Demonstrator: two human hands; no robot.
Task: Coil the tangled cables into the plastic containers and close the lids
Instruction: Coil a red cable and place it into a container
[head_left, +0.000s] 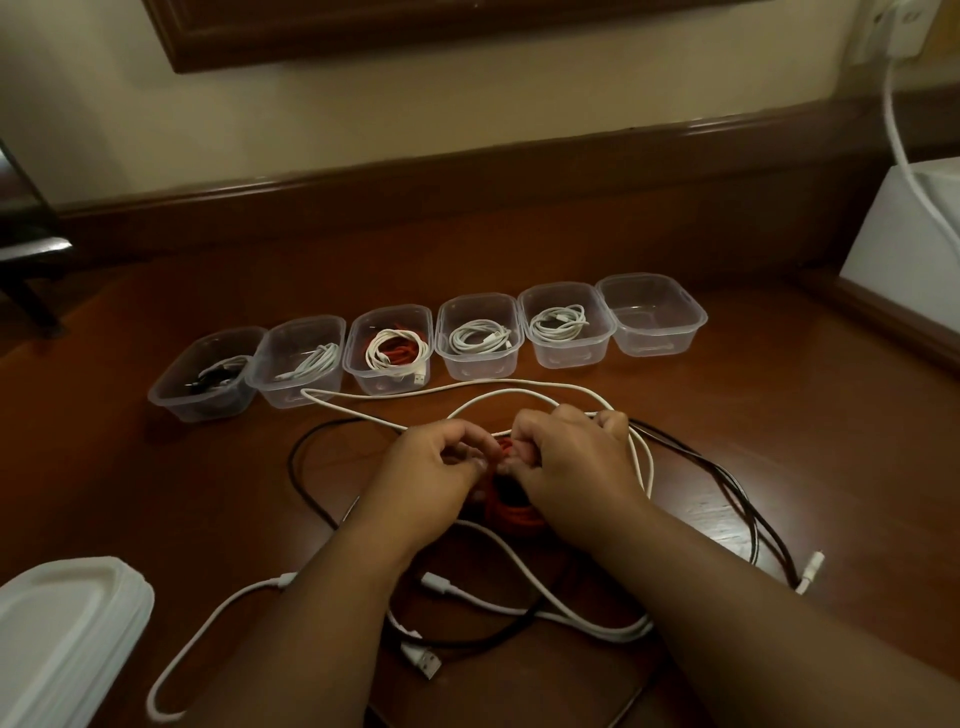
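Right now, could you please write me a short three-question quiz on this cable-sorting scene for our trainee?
1. True or false: every container in the row already has a cable in it.
2. What colour is the cable bundle that the left hand and right hand are working on?
3. Where is the stack of lids? A) behind the containers B) near left corner of the table C) on the white box

Key:
1. False: the rightmost container is empty.
2. Red.
3. B.
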